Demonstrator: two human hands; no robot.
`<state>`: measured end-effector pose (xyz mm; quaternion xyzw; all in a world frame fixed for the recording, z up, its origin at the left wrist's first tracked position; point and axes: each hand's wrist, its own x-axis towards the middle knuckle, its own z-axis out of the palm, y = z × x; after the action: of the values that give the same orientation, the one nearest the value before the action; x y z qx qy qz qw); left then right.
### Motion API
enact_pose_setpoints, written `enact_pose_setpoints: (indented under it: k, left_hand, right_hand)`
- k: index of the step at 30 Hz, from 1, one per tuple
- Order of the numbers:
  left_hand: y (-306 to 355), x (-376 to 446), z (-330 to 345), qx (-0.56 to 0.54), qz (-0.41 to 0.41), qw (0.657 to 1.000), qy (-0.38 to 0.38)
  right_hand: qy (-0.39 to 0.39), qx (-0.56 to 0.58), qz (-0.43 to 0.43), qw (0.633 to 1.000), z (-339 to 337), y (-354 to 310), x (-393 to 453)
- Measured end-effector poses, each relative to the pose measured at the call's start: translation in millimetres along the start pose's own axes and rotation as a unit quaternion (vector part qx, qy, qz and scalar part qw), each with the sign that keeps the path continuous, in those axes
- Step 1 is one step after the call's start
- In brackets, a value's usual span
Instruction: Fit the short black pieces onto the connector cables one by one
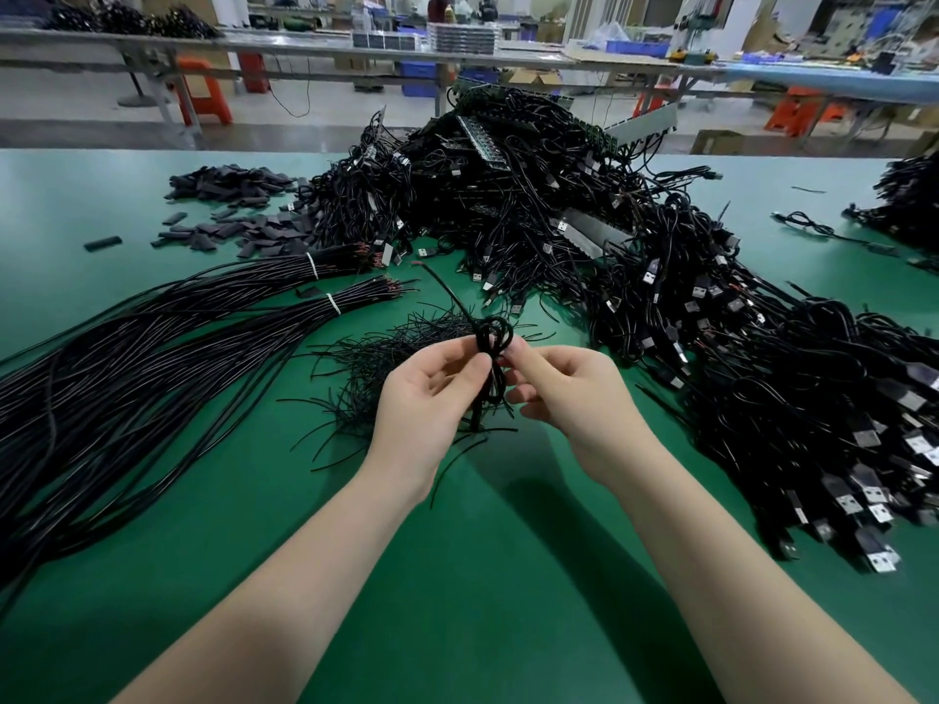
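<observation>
My left hand [424, 398] and my right hand [571, 393] meet over the green table [482, 576], both pinching one coiled black cable [492, 343] whose loops stick up above my fingers. Its free end runs up and away toward the far pile. Short black pieces [239, 231] lie scattered at the far left. A big heap of connector cables with USB plugs [762, 358] spreads from the middle to the right. Whether a short piece sits on the held cable is hidden by my fingers.
Two tied bundles of long black cables [152, 348] fan out on the left. Thin black tie strands [376, 363] lie loose under my hands. A smaller cable heap [909, 200] sits far right. Workbenches and orange stools stand beyond the table.
</observation>
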<state>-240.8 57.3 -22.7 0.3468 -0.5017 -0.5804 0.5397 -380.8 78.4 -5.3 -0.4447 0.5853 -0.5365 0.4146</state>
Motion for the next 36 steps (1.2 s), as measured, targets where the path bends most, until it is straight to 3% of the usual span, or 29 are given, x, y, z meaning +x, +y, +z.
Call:
enact_pose_setpoints:
  k: [6, 9, 10, 12, 14, 18, 19, 22, 25, 28, 32, 36]
  left_hand:
    - [1, -1, 1, -0.006, 0.004, 1.0, -0.002]
    - [3, -1, 2, -0.031, -0.021, 0.999, 0.008]
    - [4, -1, 3, -0.036, -0.034, 0.999, 0.017]
    - [4, -1, 3, -0.042, -0.073, 0.996, 0.027]
    - [5, -2, 4, -0.046, -0.102, 0.993, 0.025]
    - [7, -3, 6, -0.008, -0.08, 0.997, 0.008]
    - [7, -3, 7, -0.014, -0.083, 0.996, -0.001]
    - [7, -4, 5, 0.005, -0.07, 0.997, -0.037]
    - [6, -4, 1, -0.028, -0.087, 0.994, -0.056]
    - [6, -2, -1, -0.06, -0.11, 0.99, -0.066]
    - [7, 2, -3, -0.12, -0.149, 0.979, -0.064]
    - [9, 3, -4, -0.154, -0.191, 0.966, -0.077]
  right_hand:
    - [-0.058, 0.06, 0.017, 0.996, -4, -6, -1]
    - [-0.023, -0.054, -0.085, 0.995, -2, -7, -3]
    - [0.01, -0.144, -0.154, 0.977, 1, -5, -3]
    - [0.079, -0.319, -0.311, 0.892, 5, 0, -5]
    - [0.105, -0.395, -0.415, 0.813, 7, 7, -8]
    - [0.108, -0.41, -0.465, 0.777, 5, 11, -9]
    - [0.097, -0.412, -0.458, 0.781, 4, 11, -9]
    - [0.035, -0.381, -0.37, 0.847, 3, 9, -9]
    - [0.035, -0.348, -0.399, 0.847, 2, 9, -5]
    - [0.019, -0.268, -0.384, 0.883, -1, 4, -1]
    - [0.019, -0.154, -0.258, 0.954, -4, 4, -1]
    - [-0.046, -0.073, -0.161, 0.983, -6, 4, 2]
